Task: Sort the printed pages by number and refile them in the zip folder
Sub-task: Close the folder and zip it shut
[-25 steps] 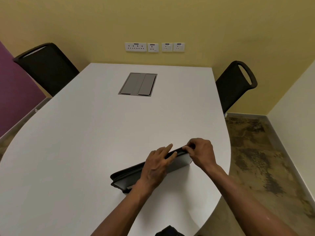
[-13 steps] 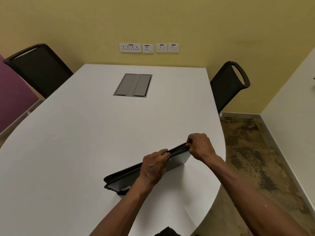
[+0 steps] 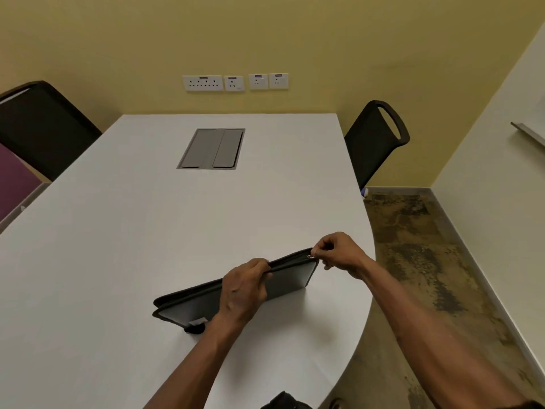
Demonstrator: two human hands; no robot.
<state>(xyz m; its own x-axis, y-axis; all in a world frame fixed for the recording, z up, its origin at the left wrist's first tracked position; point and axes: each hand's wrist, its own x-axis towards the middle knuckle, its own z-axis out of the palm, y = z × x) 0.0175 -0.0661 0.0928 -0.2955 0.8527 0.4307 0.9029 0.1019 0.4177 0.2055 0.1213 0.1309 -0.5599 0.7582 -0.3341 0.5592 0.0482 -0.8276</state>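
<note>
A black and grey zip folder (image 3: pixel 290 280) stands on its long edge on the white table (image 3: pixel 147 231), near the table's right front curve. My left hand (image 3: pixel 244 287) grips the folder's top edge near the middle, fingers curled over it. My right hand (image 3: pixel 339 252) pinches the small metal zip pull at the folder's upper right corner. The folder's left end gapes slightly. No printed pages are visible.
A grey cable hatch (image 3: pixel 212 149) is set into the table's middle. Black chairs stand at the far left (image 3: pixel 41 128) and the far right (image 3: pixel 374 140). Wall sockets (image 3: pixel 236 82) sit on the yellow wall. The patterned floor (image 3: pixel 427 261) lies right of the table.
My right hand has shifted from the folder's top edge to its upper right corner and now pinches the zip pull. My left hand curled tighter over the top edge.
</note>
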